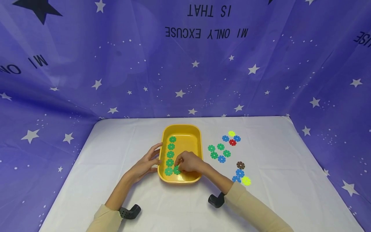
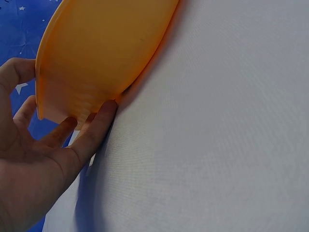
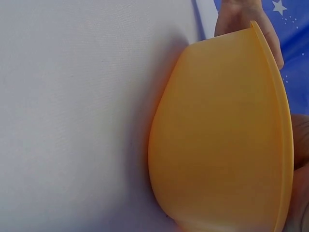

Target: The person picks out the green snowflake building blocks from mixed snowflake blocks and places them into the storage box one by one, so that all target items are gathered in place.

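A yellow plastic tray (image 1: 180, 126) with raised walls stands on the table. Against its left wall, my left hand (image 1: 144, 166) rests with spread fingers, which the left wrist view shows touching the tray's outer side and rim. My right hand (image 1: 189, 161) reaches down inside the tray, its fingertips pinching a green notched snowflake disc (image 1: 177, 170) low on the tray floor. Beside that disc, several green snowflake discs (image 1: 170, 154) form a column along the left inner wall. In the right wrist view the tray wall (image 3: 217, 130) hides most of my right hand.
Right of the tray lie loose snowflake discs: several green ones (image 1: 220, 147), a red one (image 1: 233, 142), a brown one (image 1: 240, 165), several blue ones (image 1: 221, 159) and yellow ones (image 1: 246, 181). White cloth (image 1: 275, 193) covers the table. A purple star-patterned curtain (image 1: 162, 74) surrounds it.
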Demonstrator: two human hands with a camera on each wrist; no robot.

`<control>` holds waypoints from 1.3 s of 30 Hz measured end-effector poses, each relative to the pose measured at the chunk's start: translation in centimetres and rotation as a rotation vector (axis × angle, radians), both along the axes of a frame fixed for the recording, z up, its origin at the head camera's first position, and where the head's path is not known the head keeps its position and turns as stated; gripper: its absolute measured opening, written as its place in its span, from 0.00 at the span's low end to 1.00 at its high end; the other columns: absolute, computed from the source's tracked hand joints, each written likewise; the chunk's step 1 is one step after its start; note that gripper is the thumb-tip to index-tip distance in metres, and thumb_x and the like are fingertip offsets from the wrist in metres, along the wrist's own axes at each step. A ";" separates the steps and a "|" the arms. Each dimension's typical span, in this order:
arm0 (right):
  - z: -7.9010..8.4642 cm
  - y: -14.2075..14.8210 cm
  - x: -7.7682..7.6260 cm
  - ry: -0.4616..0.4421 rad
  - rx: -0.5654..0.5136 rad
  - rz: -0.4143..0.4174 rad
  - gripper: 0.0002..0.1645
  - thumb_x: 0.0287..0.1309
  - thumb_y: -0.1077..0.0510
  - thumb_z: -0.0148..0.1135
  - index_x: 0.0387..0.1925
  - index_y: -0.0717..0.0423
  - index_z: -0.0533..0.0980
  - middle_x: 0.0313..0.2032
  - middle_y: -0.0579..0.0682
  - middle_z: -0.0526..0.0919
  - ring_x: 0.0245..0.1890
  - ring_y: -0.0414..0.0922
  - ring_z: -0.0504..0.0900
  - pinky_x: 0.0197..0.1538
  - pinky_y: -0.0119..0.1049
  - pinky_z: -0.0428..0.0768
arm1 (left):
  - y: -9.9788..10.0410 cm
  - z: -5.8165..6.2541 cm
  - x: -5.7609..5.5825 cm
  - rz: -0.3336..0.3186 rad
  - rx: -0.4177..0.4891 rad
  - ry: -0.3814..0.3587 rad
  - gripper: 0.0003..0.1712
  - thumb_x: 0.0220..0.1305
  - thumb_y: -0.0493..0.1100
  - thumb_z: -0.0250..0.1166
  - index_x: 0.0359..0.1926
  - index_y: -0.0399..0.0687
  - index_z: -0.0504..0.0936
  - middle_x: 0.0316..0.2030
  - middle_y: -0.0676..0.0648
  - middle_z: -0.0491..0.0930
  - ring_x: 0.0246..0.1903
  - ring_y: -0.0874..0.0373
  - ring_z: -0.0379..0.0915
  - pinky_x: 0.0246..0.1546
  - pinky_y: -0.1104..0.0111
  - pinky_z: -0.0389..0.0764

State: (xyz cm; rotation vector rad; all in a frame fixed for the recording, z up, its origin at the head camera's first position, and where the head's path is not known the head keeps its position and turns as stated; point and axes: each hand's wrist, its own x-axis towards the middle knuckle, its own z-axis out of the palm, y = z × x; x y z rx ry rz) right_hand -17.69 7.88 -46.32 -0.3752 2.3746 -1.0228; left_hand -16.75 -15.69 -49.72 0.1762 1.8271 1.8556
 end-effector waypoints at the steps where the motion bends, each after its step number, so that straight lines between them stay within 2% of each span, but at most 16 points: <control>1: 0.0 0.0 0.0 0.001 -0.001 -0.001 0.08 0.53 0.71 0.66 0.32 0.57 0.85 0.23 0.47 0.81 0.21 0.44 0.80 0.24 0.28 0.76 | 0.0 0.0 0.0 0.001 -0.002 -0.001 0.47 0.63 0.34 0.59 0.78 0.62 0.49 0.77 0.39 0.42 0.72 0.36 0.49 0.57 0.48 0.76; 11: 0.0 -0.1 0.1 0.018 0.008 0.000 0.08 0.51 0.71 0.68 0.31 0.57 0.84 0.20 0.48 0.78 0.19 0.45 0.80 0.22 0.29 0.76 | 0.1 0.1 0.0 0.004 -0.020 -0.006 0.47 0.63 0.34 0.58 0.78 0.63 0.49 0.77 0.39 0.42 0.73 0.37 0.49 0.58 0.47 0.75; 27: 0.3 -0.2 0.3 0.017 0.023 -0.007 0.07 0.49 0.72 0.69 0.30 0.59 0.83 0.19 0.49 0.80 0.19 0.45 0.82 0.22 0.29 0.76 | 0.1 0.2 0.2 0.012 -0.026 -0.006 0.47 0.63 0.34 0.58 0.78 0.62 0.49 0.77 0.39 0.41 0.73 0.36 0.48 0.58 0.46 0.75; 39: 0.6 -0.1 0.5 0.018 0.035 -0.012 0.08 0.50 0.71 0.68 0.31 0.58 0.83 0.19 0.50 0.81 0.17 0.43 0.78 0.20 0.28 0.73 | 0.2 0.3 0.1 0.010 -0.023 -0.013 0.47 0.63 0.34 0.58 0.78 0.63 0.49 0.77 0.39 0.42 0.73 0.36 0.48 0.58 0.47 0.75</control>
